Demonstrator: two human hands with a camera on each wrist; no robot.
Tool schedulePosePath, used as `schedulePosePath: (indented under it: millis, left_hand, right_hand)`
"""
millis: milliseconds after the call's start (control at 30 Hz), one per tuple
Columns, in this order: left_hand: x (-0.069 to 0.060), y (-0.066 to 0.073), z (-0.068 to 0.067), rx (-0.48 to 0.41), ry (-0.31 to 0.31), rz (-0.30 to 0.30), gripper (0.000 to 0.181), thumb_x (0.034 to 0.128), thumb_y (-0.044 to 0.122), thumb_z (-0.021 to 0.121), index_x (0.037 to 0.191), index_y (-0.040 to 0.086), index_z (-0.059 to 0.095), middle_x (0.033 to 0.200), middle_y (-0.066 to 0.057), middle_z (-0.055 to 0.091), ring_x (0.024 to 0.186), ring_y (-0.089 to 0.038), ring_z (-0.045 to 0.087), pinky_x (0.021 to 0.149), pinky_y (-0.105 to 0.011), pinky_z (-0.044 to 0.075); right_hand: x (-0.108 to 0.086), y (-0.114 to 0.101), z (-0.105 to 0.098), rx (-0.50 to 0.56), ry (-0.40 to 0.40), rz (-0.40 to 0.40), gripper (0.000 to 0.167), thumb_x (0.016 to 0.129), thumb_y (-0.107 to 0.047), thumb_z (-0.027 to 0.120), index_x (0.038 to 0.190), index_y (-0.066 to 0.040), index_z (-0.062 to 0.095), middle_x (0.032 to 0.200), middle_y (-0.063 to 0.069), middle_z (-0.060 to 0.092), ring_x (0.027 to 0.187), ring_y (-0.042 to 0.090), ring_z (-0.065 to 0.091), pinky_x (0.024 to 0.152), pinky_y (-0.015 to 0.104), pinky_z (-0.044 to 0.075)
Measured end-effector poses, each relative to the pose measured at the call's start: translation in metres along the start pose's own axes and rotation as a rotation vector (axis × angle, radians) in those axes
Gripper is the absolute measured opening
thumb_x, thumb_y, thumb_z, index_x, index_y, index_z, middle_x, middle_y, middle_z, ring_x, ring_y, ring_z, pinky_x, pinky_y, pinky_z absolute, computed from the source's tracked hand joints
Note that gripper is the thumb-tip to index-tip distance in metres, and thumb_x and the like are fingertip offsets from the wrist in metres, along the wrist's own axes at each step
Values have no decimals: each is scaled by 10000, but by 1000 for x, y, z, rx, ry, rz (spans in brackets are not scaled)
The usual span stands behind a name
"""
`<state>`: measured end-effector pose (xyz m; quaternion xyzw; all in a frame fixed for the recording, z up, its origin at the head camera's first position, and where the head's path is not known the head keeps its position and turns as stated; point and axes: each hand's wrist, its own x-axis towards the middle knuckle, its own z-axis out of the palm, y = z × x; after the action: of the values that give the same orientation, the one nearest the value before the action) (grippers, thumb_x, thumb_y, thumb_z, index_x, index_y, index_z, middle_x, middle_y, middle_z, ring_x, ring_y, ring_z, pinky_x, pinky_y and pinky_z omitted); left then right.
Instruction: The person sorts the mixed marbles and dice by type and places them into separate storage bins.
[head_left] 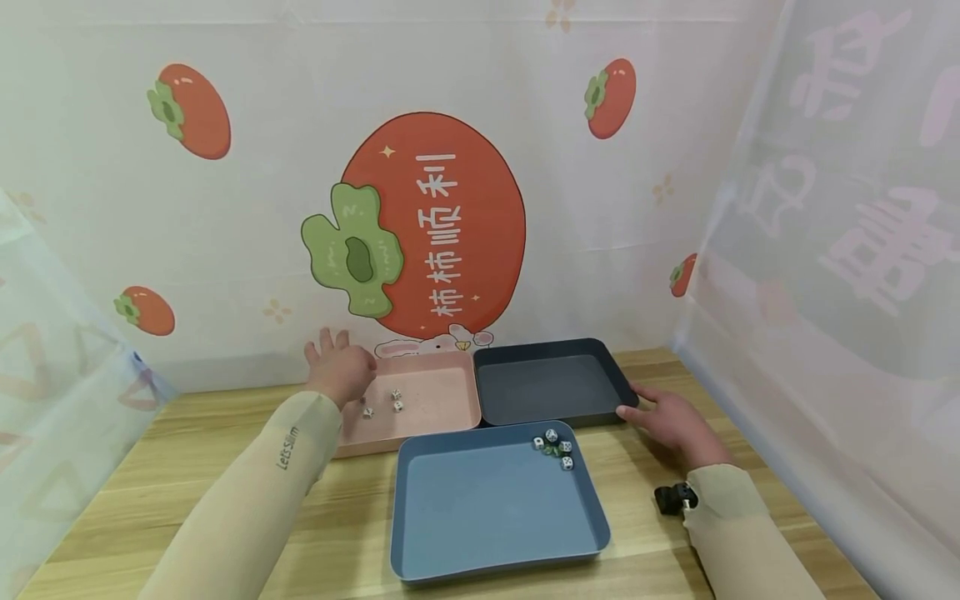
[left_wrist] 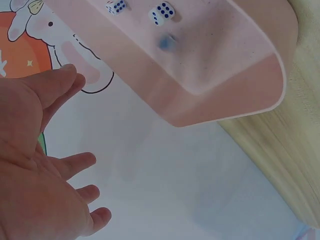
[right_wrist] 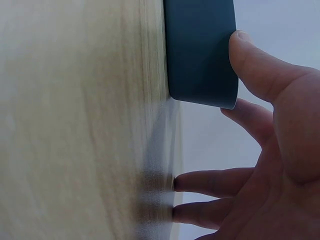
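Seemingly, the work is standing partway along: dice are already lying in two trays, while none is showing in the third, and how much is left the pictures are not revealing. A wooden table (head_left: 202, 467) is carrying everything. Nearest, a shallow blue tray (head_left: 487, 508) is sitting in the middle; behind it a pink tray (head_left: 442, 396) is resting at the far left and a dark tray (head_left: 551, 387) at the far right, just beside each other. The right hand (head_left: 671, 421) is touching the near right corner of the dark tray with thumb and forefinger, its other fingers extending loosely and gripping nothing else. The left hand (head_left: 341, 372) is hovering at the left end of the pink tray, fingers spreading, thumb and forefinger tips almost meeting, with nothing visible between them. Among the smallest things, white dice (head_left: 398, 407) with dark pips are lying loosely in the left part of the pink tray; in the left wrist view their pips are appearing blue, and a blurred bluish piece (left_wrist: 167, 42) is showing near them, perhaps a die tumbling. More white cubes (head_left: 567, 463) are clustering around tiny green pieces (head_left: 551, 451) in the blue tray's far right corner.
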<state>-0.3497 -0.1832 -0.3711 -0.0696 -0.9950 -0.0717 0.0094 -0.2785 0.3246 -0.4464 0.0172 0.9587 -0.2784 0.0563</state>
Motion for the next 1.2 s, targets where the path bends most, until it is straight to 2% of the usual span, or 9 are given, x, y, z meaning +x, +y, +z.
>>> schedulePosePath:
  millis: [233,467,633,733,800,967,1067,1200]
  left_hand:
    - [1,-2,-2,6,-6,2,262,955,191,594,1142,112,759,1529,-391,178,1394,-607,-48,1042,-743,-31]
    - [-1,-7,-7,-1,-2,5,269,956,208,599,1150,112,758,1516,-387,218,1385,-615,-17,1030,-751,1]
    - [-6,3,-9,-1,-41,16,285,949,240,602,1162,129,755,1467,-362,340,1379,-609,73,1034,-744,68]
    - [-9,18,-5,20,-70,58,263,940,282,626,1123,155,765,1375,-294,480,1352,-569,201,1032,-715,155]
    - [-12,30,-3,48,-95,80,218,935,325,640,1045,197,777,1344,-221,530,1338,-512,276,1030,-680,232]
    - [-20,72,3,67,-121,219,160,925,319,676,986,211,777,1249,-87,619,1371,-416,304,1076,-656,222]
    - [-26,99,9,61,-97,318,186,921,294,683,1057,209,778,1310,-92,604,1413,-408,260,1100,-659,158]
    - [-39,134,20,51,-76,405,337,926,360,672,1237,239,720,1518,-131,413,1447,-378,222,1108,-636,170]
  right_hand:
    - [-1,0,0,-4,2,-29,876,934,-622,563,1547,-44,322,1450,362,386,1300,574,357,1003,680,321]
    - [-1,-3,-1,-2,2,-17,849,945,-579,582,1543,-35,324,1448,369,381,1297,575,360,1003,683,320]
    - [-2,-4,-2,-5,0,-4,856,941,-582,585,1539,-26,327,1434,379,391,1288,578,369,1000,683,325]
    - [-1,-4,-1,-4,3,-1,857,939,-585,588,1539,-30,330,1439,376,387,1293,576,365,1004,682,321]
    - [-1,-4,-1,-3,4,2,842,945,-568,591,1540,-34,329,1443,375,382,1295,576,361,1004,684,319]
    - [0,-3,0,-3,-1,15,839,945,-562,595,1543,-38,324,1445,377,377,1296,578,358,1005,686,317]
    - [0,-3,0,-1,-4,21,861,935,-586,594,1542,-37,325,1444,376,380,1298,578,357,1008,685,315]
    - [-1,-3,0,3,0,18,848,946,-571,588,1541,-28,324,1444,375,380,1298,578,355,1011,683,313]
